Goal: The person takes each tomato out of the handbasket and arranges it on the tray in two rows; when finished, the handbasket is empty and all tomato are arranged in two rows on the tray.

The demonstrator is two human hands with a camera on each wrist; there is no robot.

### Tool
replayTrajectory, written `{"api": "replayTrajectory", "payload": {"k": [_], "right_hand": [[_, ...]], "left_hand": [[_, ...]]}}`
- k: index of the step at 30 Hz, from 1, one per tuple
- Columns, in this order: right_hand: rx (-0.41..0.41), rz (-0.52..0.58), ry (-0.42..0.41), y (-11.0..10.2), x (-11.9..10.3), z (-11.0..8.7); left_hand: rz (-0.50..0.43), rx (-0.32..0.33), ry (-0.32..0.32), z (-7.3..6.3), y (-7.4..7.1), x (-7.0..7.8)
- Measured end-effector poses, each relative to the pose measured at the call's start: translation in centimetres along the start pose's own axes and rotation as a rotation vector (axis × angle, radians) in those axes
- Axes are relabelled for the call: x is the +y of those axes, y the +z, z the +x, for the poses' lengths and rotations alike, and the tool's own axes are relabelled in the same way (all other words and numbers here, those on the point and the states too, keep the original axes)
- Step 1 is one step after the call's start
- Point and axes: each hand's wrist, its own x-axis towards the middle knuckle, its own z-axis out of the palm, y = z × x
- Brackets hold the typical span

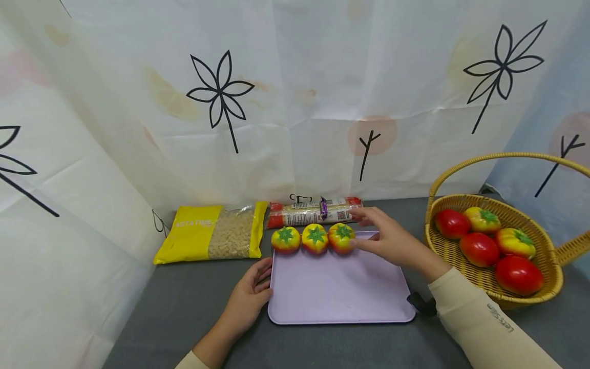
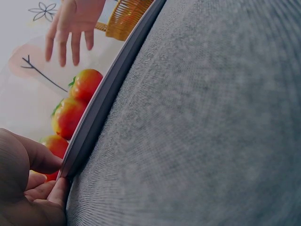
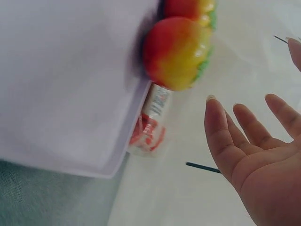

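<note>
Three red-and-yellow tomatoes with green leafy tops stand in a row along the far edge of a lilac tray [image 1: 338,292]: a left one [image 1: 286,240], a middle one [image 1: 315,239] and a right one [image 1: 341,238]. My right hand [image 1: 392,238] hovers beside the right tomato, fingers spread and holding nothing. In the right wrist view its open palm [image 3: 268,165] is apart from the nearest tomato [image 3: 176,54]. At the tray's left side, my left hand [image 1: 249,294] pinches the rim. The left wrist view shows the thumb [image 2: 44,157] at the rim, with fingers below.
On the right stands a yellow wicker basket [image 1: 559,277] with several red and yellow-red tomatoes [image 1: 518,275] inside. Behind the tray lies a red-ended clear packet [image 1: 304,212]. A yellow bag [image 1: 193,233] rests at back left. A patterned white curtain [image 1: 295,102] backs the grey table [image 1: 184,302].
</note>
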Motion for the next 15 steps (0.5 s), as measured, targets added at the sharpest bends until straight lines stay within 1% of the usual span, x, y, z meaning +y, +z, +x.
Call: {"api": "replayTrajectory", "payload": {"k": [7, 15], "right_hand": [[0.032, 0.03, -0.081, -1.4, -1.0, -1.4], [0.065, 0.098, -0.127, -3.1, -1.3, -3.4]], "left_hand": [[0.007, -0.008, 0.015, 0.0, 0.0, -0.1], [0.0, -0.009, 0.024, 0.0, 0.0, -0.2]]}}
